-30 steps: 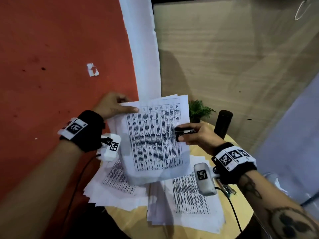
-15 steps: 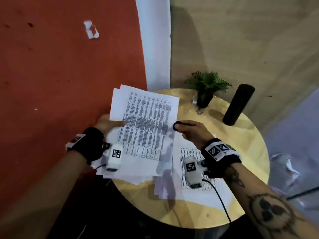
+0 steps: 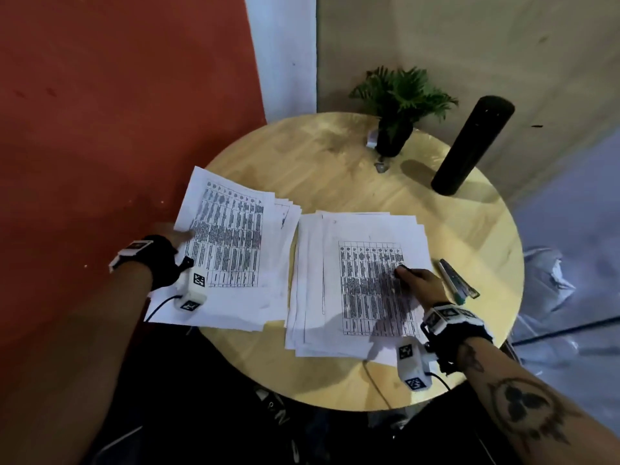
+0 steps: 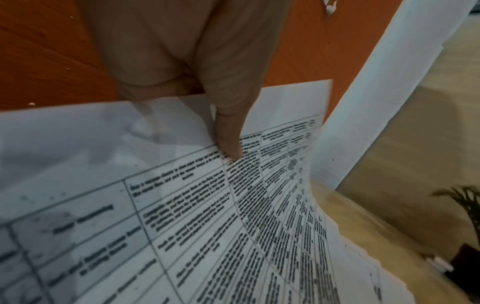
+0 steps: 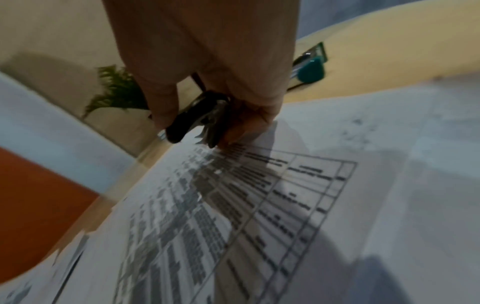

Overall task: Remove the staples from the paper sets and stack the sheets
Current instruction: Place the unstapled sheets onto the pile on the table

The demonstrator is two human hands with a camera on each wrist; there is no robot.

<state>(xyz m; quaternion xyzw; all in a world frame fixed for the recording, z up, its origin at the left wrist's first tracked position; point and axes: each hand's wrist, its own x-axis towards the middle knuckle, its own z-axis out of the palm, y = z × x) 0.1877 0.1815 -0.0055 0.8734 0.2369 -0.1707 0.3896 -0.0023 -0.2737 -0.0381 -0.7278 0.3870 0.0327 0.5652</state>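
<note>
Two piles of printed sheets lie on the round wooden table (image 3: 335,169). My left hand (image 3: 177,233) pinches the far-left edge of the top sheet (image 3: 228,243) of the left pile, thumb (image 4: 228,144) on top and fingers under the paper. That sheet (image 4: 233,226) curves down onto the pile. My right hand (image 3: 416,283) rests on the right pile (image 3: 362,297) and grips a black staple remover (image 5: 192,119), its tip against the printed table. In the head view only the remover's dark tip (image 3: 402,268) shows.
A green-tipped stapler (image 3: 458,280) lies just right of the right pile. A potted plant (image 3: 399,105) and a tall black cylinder (image 3: 469,146) stand at the table's far side. A red wall is close on the left. Bare wood shows beyond the piles.
The sheet my left hand held up has come down onto the left pile. My right hand, still gripping the remover, has dropped from that sheet onto the right pile.
</note>
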